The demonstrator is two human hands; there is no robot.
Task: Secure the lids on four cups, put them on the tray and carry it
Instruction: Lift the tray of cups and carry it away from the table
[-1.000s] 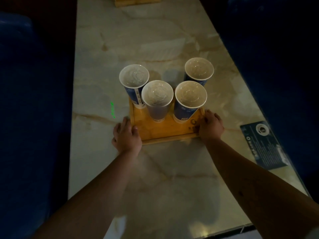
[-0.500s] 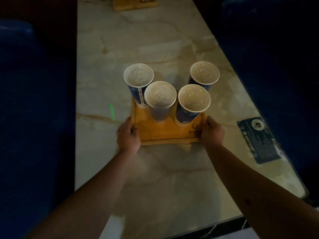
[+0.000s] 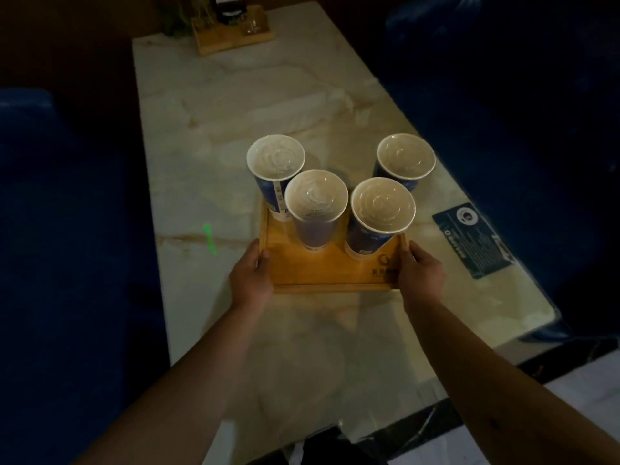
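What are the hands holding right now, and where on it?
Both hold the wooden tray: the left hand grips its left edge near the front corner, the right hand its right edge. The four lidded cups stand on it.

We see bare marble table (image 3: 255,105) between the wooden tray (image 3: 332,273) and the far edge, where a wooden stand (image 3: 231,36) blocks the far end. Four lidded cups (image 3: 315,196) crowd the tray's far half. A dark card (image 3: 473,239) lies at the right edge; blue seats (image 3: 63,263) hem both long edges
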